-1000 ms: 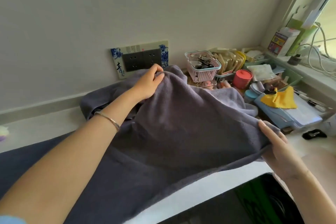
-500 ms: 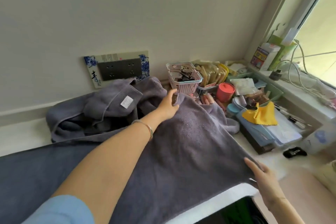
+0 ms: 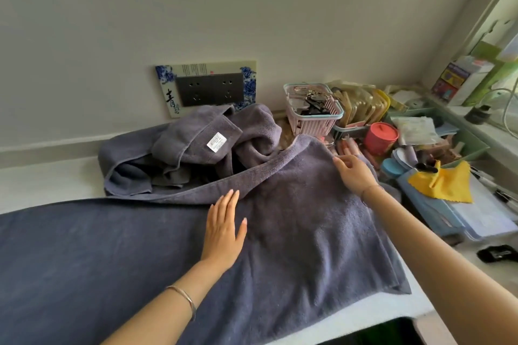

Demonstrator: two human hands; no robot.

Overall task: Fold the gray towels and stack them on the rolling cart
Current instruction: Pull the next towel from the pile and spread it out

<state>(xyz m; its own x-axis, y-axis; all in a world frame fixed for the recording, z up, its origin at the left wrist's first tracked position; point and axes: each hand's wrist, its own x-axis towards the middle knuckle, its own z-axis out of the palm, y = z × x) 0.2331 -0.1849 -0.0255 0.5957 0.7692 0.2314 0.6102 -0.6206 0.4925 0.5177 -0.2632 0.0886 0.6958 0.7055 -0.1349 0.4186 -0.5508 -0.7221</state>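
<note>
Gray towel (image 3: 308,232) appears doubled; left hand (image 3: 224,230) flat on it, right hand (image 3: 354,173) loose-fingered at far corner. Best to smooth outward, square edges before next fold.

Socket panel (image 3: 208,89): dark, on the wall, inside a blue-and-white flowered frame.
Pink basket (image 3: 311,117): sat by the wall right of the panel, held glasses and dark clips.
Gold packets (image 3: 361,105): stood in a row just right of the basket.
Red jar (image 3: 380,137): lid on, in front of the packets.
Yellow cloth (image 3: 445,185): lay crumpled on the blue folders (image 3: 431,210).
Green tray (image 3: 476,145): behind the cloth, contents too cluttered to tell.
Printed box (image 3: 459,80): upright on the windowsill.
Black item (image 3: 494,252): small, on the white counter (image 3: 42,176) near the folders, unidentifiable.
</note>
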